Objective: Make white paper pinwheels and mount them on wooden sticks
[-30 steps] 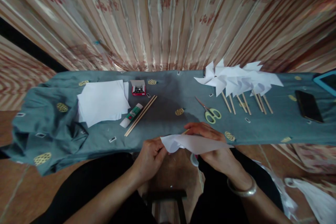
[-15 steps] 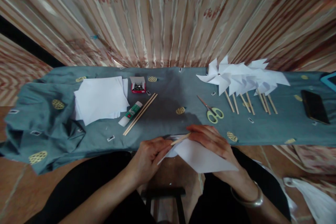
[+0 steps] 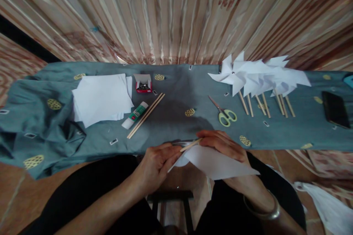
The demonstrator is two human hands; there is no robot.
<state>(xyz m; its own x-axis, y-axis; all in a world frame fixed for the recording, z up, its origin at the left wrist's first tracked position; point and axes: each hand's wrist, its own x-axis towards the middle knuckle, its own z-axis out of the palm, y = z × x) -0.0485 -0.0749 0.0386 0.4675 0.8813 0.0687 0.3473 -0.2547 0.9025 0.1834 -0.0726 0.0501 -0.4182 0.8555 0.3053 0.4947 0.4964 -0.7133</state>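
Observation:
My left hand (image 3: 157,163) and my right hand (image 3: 220,145) meet at the table's near edge, both holding a white paper piece (image 3: 217,163) and a thin wooden stick (image 3: 191,145). The stick lies slanted between the fingertips of both hands, over the paper's upper left corner. The paper hangs down to the right over my lap. A silver bangle (image 3: 264,211) sits on my right wrist.
A teal cloth (image 3: 176,95) covers the table. On it lie a stack of white paper (image 3: 102,97), a glue stick (image 3: 135,115), two long sticks (image 3: 146,115), a small red box of pins (image 3: 143,82), green scissors (image 3: 224,112), several finished paper pinwheels (image 3: 259,79) and a black phone (image 3: 335,109). A curtain hangs behind.
The paper has swung from lying flat across both hands to hanging down at the right. The stick has come into view between my fingertips.

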